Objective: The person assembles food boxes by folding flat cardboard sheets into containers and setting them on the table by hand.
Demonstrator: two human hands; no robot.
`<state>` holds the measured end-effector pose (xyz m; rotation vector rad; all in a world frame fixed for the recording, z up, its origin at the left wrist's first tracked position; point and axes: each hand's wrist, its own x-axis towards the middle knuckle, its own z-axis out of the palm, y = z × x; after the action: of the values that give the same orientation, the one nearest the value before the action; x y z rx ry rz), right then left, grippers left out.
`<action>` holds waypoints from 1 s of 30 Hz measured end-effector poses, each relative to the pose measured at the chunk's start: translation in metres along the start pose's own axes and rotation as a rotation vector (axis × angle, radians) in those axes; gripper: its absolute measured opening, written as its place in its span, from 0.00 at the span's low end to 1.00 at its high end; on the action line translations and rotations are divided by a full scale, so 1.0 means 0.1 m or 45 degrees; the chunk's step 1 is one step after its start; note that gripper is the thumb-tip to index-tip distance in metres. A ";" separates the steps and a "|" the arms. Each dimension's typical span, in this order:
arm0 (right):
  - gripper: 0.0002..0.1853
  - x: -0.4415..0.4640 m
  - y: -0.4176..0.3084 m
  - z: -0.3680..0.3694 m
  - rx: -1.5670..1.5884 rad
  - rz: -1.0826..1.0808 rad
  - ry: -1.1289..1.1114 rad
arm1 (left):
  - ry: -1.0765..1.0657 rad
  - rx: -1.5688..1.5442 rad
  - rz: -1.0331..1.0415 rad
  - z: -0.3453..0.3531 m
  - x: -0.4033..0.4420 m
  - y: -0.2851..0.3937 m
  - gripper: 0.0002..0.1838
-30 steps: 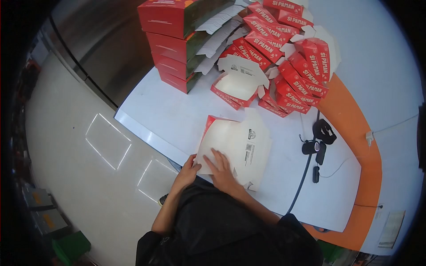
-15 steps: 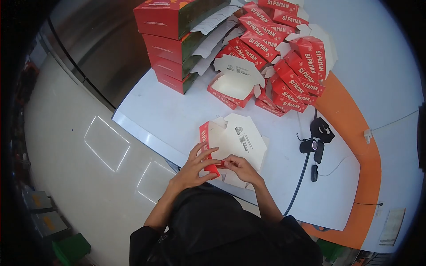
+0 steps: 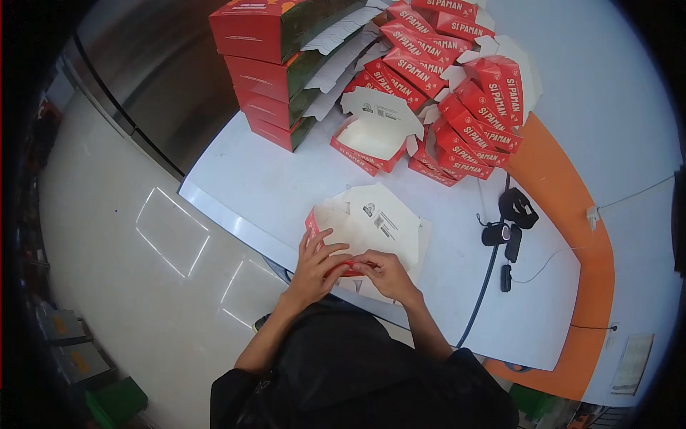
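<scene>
In the middle of the frame, an open red-and-white cardboard box (image 3: 389, 227) lies at the near edge of a smooth white bench (image 3: 239, 189); the right hand (image 3: 389, 277) has its fingers pinched on the box's red front edge, while the left hand (image 3: 314, 275) has its fingers spread over the red left corner, their grip too hidden to tell. Stacked red-and-green cardboard cartons (image 3: 254, 39) and heaped red cardboard boxes (image 3: 468, 125) fill the bench's upper end. A glossy pale floor (image 3: 171, 236) spans the left, and a white wall (image 3: 622, 129) above an orange band (image 3: 593, 286) the right.
</scene>
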<state>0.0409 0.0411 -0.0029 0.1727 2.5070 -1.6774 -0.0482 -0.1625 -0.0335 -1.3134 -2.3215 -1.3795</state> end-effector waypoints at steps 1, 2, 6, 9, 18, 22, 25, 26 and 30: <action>0.12 -0.01 -0.10 -0.03 -0.042 -0.007 -0.012 | -0.032 0.028 -0.028 -0.04 -0.01 -0.01 0.11; 0.12 -0.02 -0.20 -0.03 -0.049 -0.066 0.028 | -0.080 0.064 -0.078 -0.10 0.00 0.00 0.10; 0.16 -0.05 -0.55 0.02 -0.132 -0.496 0.380 | -0.051 -0.119 -0.382 -0.25 -0.05 -0.04 0.07; 0.17 -0.08 -0.37 0.04 0.183 -0.684 0.706 | 0.217 -0.490 -0.645 -0.19 -0.22 -0.22 0.05; 0.12 0.11 -0.23 0.11 -0.119 -0.383 0.076 | 0.053 -0.530 -0.601 -0.40 -0.15 0.15 0.07; 0.11 0.23 -0.02 0.25 -0.018 -0.401 0.398 | 0.067 -0.568 -0.696 -0.38 -0.21 0.14 0.07; 0.10 0.25 0.06 0.29 0.056 -0.394 0.550 | 0.057 -0.653 -0.707 -0.40 -0.20 0.20 0.07; 0.11 0.26 0.03 0.29 0.062 -0.474 0.452 | 0.056 -0.638 -0.685 -0.40 -0.19 0.23 0.07; 0.13 0.23 -0.01 0.28 -0.003 -0.586 0.109 | 0.055 -0.539 -0.563 -0.40 -0.15 0.25 0.06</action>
<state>0.0189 0.0151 -0.0160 -0.3702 2.7665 -1.8496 -0.0325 -0.1976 -0.0023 -0.8542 -2.4768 -2.1008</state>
